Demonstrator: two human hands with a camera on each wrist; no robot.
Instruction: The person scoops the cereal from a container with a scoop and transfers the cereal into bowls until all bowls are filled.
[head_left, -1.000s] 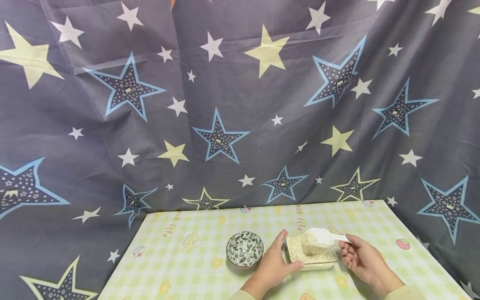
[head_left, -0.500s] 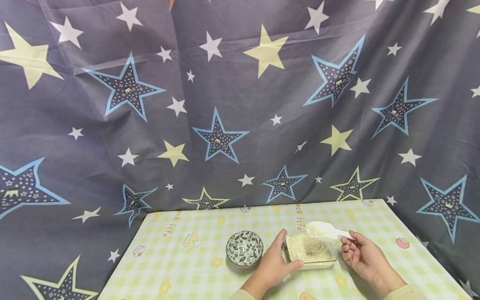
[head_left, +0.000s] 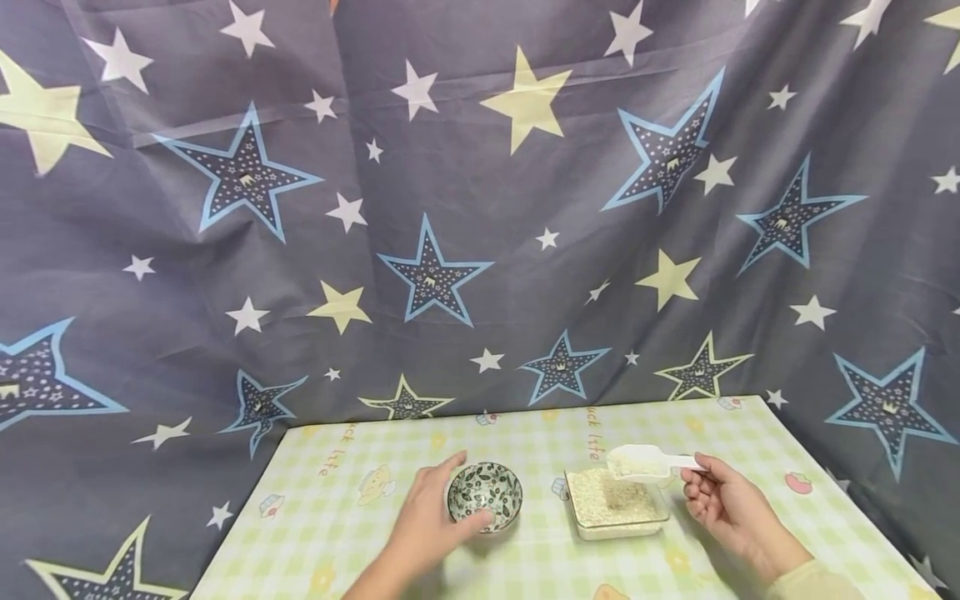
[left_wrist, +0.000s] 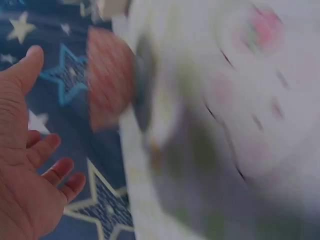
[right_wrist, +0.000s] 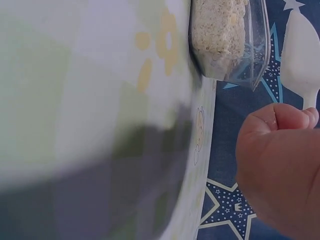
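A small bowl (head_left: 484,500) with a black-and-white leaf pattern inside stands on the table. My left hand (head_left: 431,521) is at its left side in the head view, thumb and fingers spread around it. In the left wrist view that hand (left_wrist: 30,160) is apart from the blurred bowl (left_wrist: 110,77), whose outside looks reddish. My right hand (head_left: 738,517) pinches the handle of a white scoop (head_left: 643,462) carrying pale grain. The scoop hovers over the back of a clear rectangular container (head_left: 618,529) filled with rice-like grain (head_left: 615,498).
A green-checked cloth (head_left: 345,517) with cartoon prints covers the table. Behind it hangs a dark curtain (head_left: 480,208) patterned with stars. The container stands to the right of the bowl, with a strip of cloth between them.
My left hand has let go of the container's left side and moved left to the bowl. The scoop has risen out of the grain with a load, and the right hand still holds it.
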